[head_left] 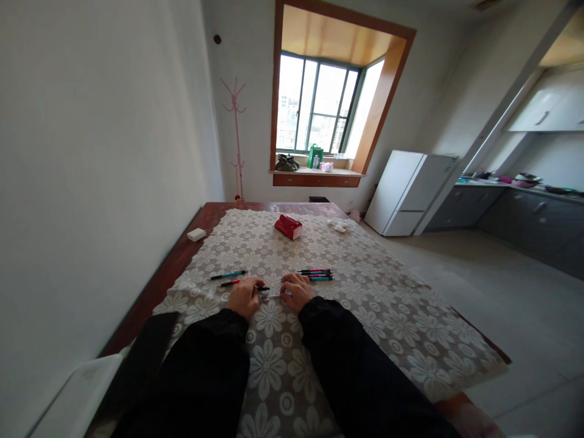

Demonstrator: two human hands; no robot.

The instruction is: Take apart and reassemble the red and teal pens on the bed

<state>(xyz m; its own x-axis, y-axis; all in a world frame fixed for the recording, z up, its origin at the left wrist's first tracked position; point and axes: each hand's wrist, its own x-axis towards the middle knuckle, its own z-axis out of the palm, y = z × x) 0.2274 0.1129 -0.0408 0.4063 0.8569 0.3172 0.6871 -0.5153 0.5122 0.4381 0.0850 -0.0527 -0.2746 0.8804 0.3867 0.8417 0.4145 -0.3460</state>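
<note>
My left hand (245,296) rests low over the floral tablecloth (286,340), its fingers curled at a dark pen (263,288) whose tip sticks out to the right. A red-and-black pen (229,283) lies just left of that hand, and a blue pen (229,275) lies behind it. My right hand (296,292) has bent fingers close to the cloth; a thin white piece (272,296) shows between the two hands. What the right fingertips hold is too small to name. Several pens (316,275) lie side by side just beyond the right hand.
A red packet (288,227) sits farther back on the cloth, with crumpled white tissue (337,226) to its right. A small white box (196,234) is at the left edge. Near my left forearm lies a dark flat object (146,353) beside a white one (77,395).
</note>
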